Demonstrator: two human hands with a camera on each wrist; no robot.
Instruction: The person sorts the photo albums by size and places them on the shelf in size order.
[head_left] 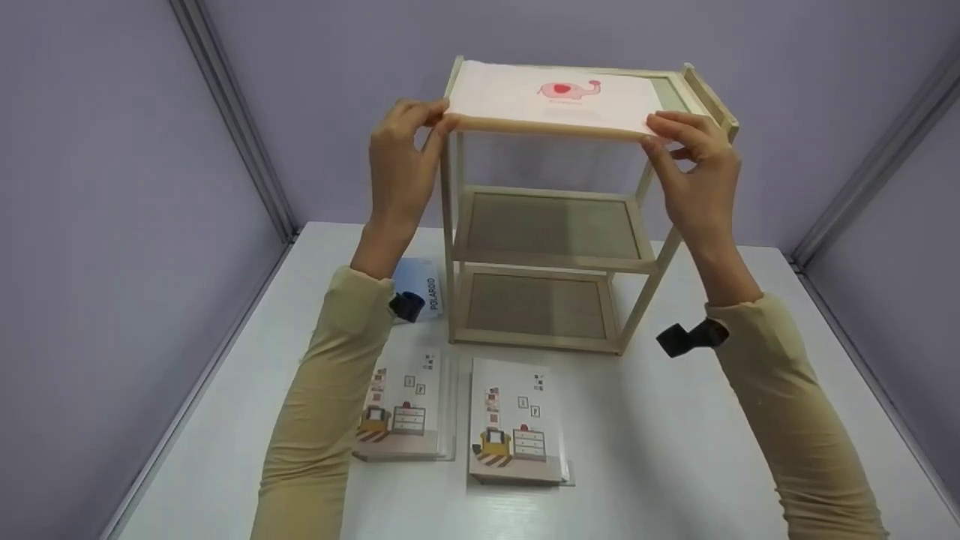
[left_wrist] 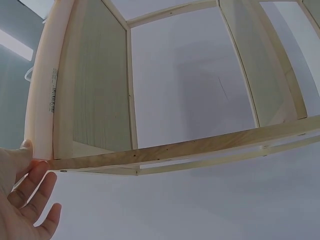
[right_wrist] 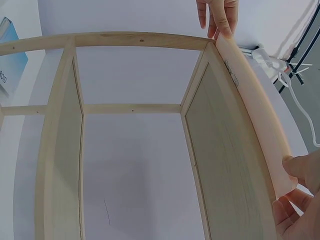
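A white, book-like item (head_left: 495,94) with a pink elephant on its face lies on the top shelf of a wooden three-tier rack (head_left: 555,264). Its near left corner is pinched between the thumb and fingers of my left hand (head_left: 399,154). At the near right corner, my right hand (head_left: 701,169) pinches it the same way. From below, the left wrist view shows the item's pinkish edge (left_wrist: 42,100) with a barcode, jutting past the shelf's front. The right wrist view has this edge (right_wrist: 255,110) running between both hands. A strip of the top shelf shows at its right.
Two illustrated albums (head_left: 517,420) (head_left: 409,409) lie on the white table (head_left: 675,465) before the rack. A blue "POLAROID" item (head_left: 420,274) is partly behind my left forearm. The rack has a raised side rail (head_left: 709,97) at the top right. Grey walls enclose the table.
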